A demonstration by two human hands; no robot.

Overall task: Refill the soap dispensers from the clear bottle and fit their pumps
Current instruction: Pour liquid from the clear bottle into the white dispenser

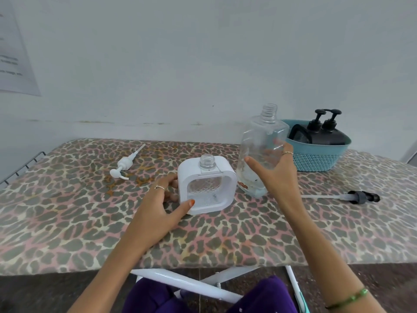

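head view shows the left hand (161,199) steadying the square white soap dispenser (206,185) mid-table, neck uncapped, while the right hand (274,175) grips the tall clear plastic bottle (261,150) just beside it, so pouring looks imminent, needing the bottle's mouth tipped over that neck.

Leopard-print covered board (90,233) on white crossed legs, set against a pale wall. Resting directly on it: a white square-framed dispenser (206,185), upright near the middle, neck uncapped; just right of it a clear bottle (259,152), also capless, tilted slightly, base touching the cover; a white pump (124,165) lying on its side toward the back left; a dark pump (358,196) with a long pale tube lying flat at right; a teal basket (316,158) at the back right edge, just behind the clear bottle.
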